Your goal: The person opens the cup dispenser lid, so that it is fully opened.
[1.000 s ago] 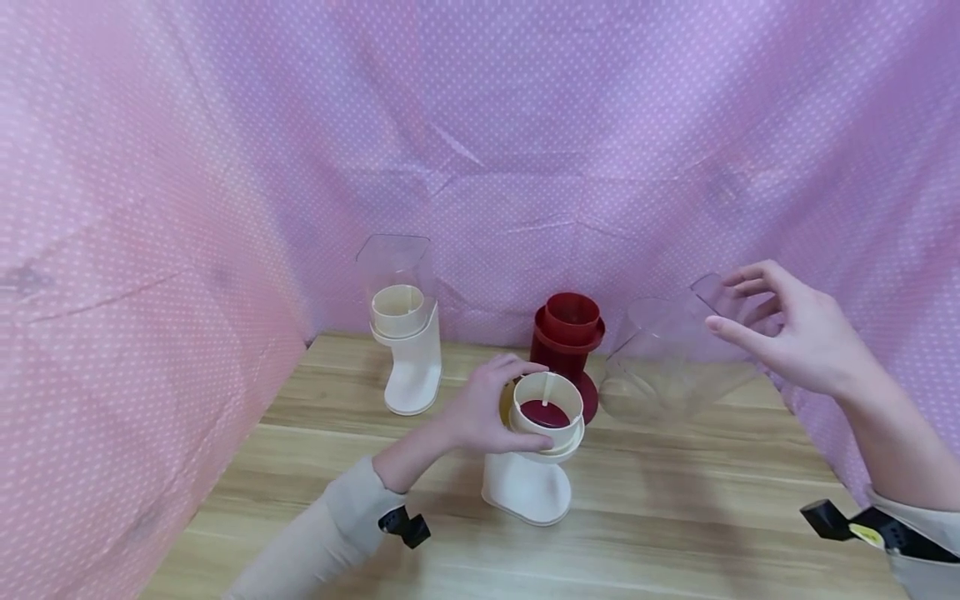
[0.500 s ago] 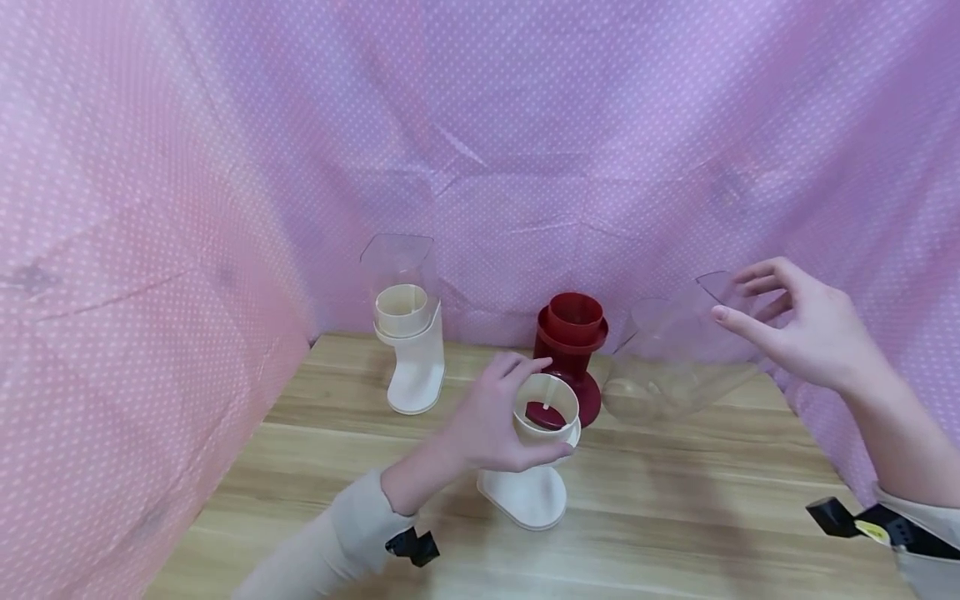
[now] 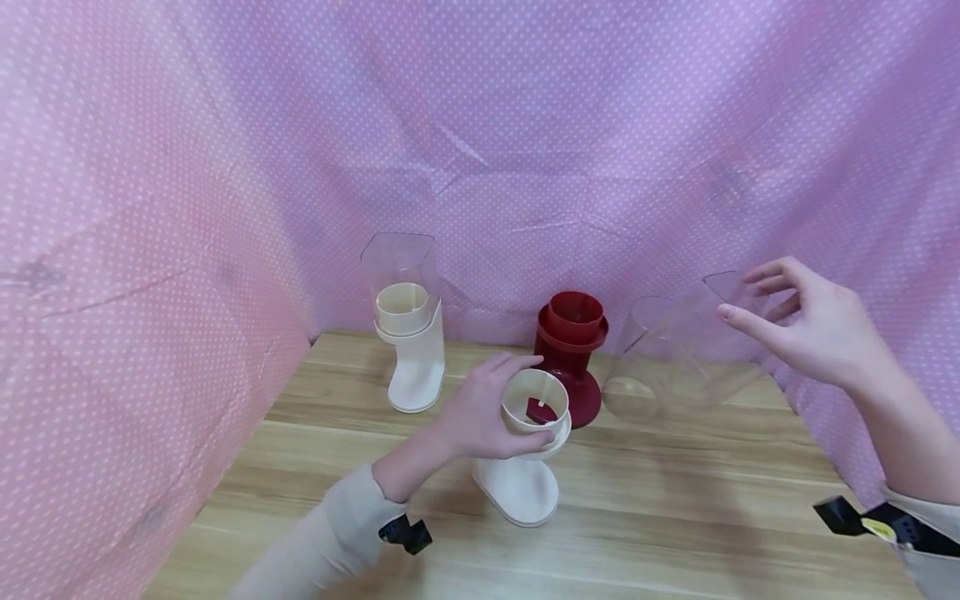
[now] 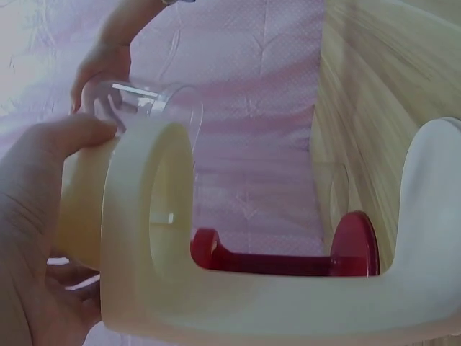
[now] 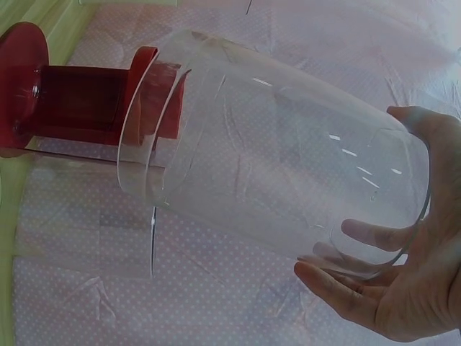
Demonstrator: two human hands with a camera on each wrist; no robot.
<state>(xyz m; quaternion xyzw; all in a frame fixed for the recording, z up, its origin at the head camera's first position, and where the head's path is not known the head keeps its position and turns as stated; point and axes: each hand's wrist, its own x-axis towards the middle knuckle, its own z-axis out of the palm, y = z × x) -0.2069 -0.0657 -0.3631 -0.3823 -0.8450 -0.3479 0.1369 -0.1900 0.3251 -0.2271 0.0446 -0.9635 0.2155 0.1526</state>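
Observation:
My left hand [image 3: 480,417] grips the round cream cup [image 3: 517,400] at the top of a white C-shaped stand [image 3: 525,498]. Thumb and fingers wrap the cup's sides, and red shows through its open bottom. In the left wrist view the stand [image 4: 288,303] runs from the held ring across to its flat base [image 4: 428,187]. Farther right, my right hand [image 3: 813,329] holds a clear plastic canister [image 5: 281,151] by one end, tilted above the table. Its rim overlaps the red stand [image 5: 79,104] in the right wrist view; whether they touch is unclear.
A red stand [image 3: 566,354] with a cup stands behind my left hand. Another clear canister [image 5: 86,216] stands beside it. At the back left is a white stand [image 3: 416,375] topped by a clear canister [image 3: 397,254]. Pink dotted cloth [image 3: 480,125] surrounds the wooden table [image 3: 637,533].
My left hand has tipped and shifted the white stand slightly, most recently leftward. My right hand has drifted a little to the right with the clear canister.

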